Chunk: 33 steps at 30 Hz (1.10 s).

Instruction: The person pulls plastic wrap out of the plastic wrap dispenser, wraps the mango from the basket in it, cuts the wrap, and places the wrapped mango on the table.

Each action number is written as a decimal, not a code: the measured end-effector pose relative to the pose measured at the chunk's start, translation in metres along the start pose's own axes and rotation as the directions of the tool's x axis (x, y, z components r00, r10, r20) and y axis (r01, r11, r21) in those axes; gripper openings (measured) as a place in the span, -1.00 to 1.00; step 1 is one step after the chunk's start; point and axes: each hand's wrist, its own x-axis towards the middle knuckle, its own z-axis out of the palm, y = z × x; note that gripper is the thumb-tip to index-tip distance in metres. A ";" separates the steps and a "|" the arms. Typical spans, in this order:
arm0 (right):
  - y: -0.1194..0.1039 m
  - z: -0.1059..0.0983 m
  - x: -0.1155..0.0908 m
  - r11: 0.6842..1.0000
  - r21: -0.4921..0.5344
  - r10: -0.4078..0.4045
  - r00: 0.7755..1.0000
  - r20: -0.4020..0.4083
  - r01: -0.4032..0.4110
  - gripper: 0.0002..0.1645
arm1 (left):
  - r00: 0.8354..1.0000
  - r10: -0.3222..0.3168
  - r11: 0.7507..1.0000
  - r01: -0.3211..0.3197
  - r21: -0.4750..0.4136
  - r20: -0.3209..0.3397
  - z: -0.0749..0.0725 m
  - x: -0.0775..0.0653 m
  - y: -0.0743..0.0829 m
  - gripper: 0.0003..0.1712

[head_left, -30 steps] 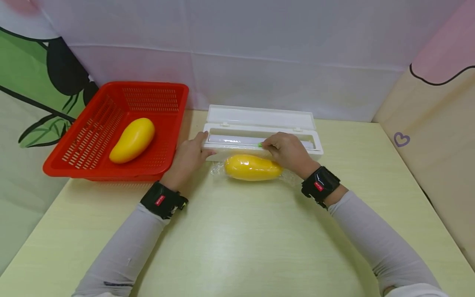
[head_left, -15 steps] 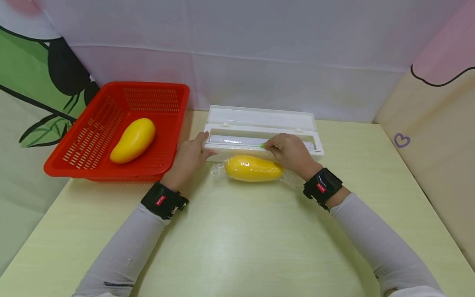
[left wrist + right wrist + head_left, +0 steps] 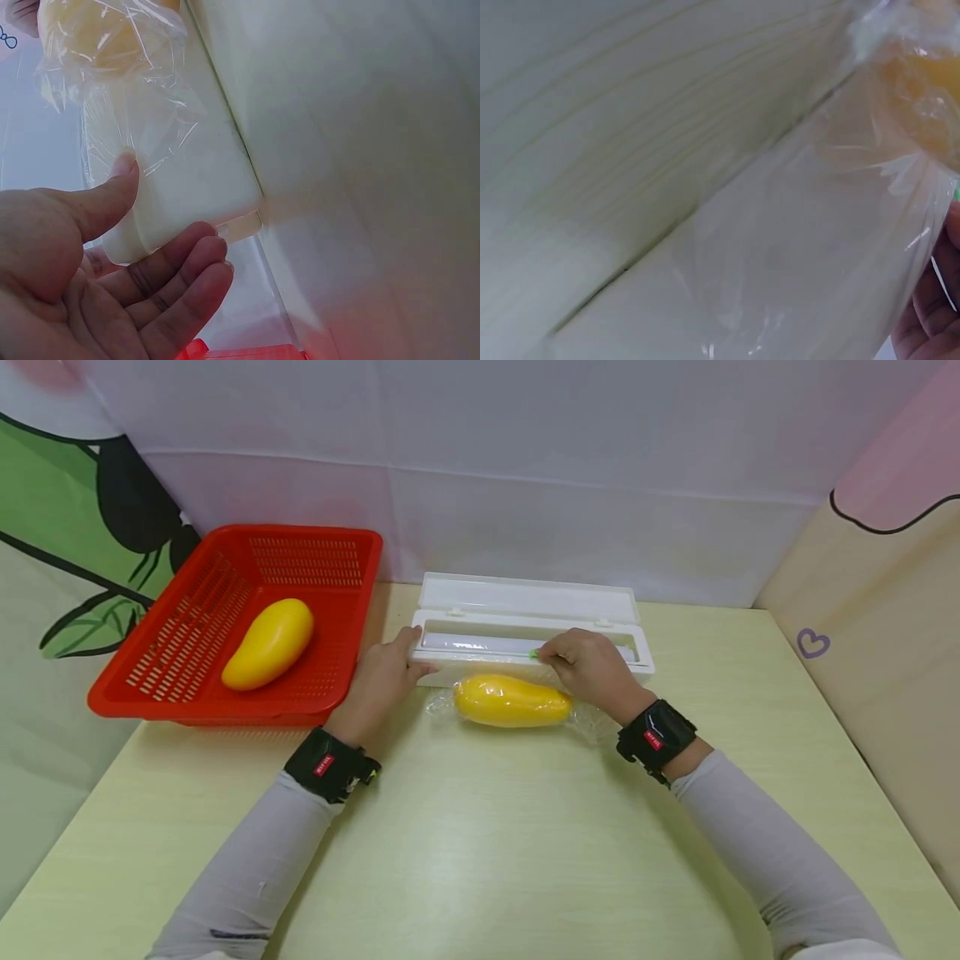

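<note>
A white cling film dispenser [image 3: 643,653] lies on the table, its lid [image 3: 525,597] tipped back and a roll [image 3: 472,644] inside. My left hand [image 3: 378,683] grips its left end. In the left wrist view the thumb of the left hand [image 3: 82,277] lies on the film-covered front face, fingers around the end. My right hand [image 3: 592,668] pinches a small green slide cutter [image 3: 534,653] on the front rail, right of the middle. Against the front of the dispenser lies a yellow mango [image 3: 513,702] in clear film [image 3: 441,702], which runs up to the rail.
To the left stands a red slotted basket [image 3: 262,714] with an unwrapped yellow mango [image 3: 267,645] in it. Printed cloth [image 3: 525,527] hangs behind the table [image 3: 480,852] and along both sides. Both wrists wear black camera straps.
My right hand has slid slightly to the right along the rail with the green slide cutter. The left hand keeps its place at the dispenser's end.
</note>
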 end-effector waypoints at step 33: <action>0.017 -0.013 -0.014 1.000 -0.011 0.002 1.000 -0.019 -0.002 -0.88 | 0.999 0.037 0.999 -0.037 -0.004 -0.023 0.001 -0.001 -0.003 -0.18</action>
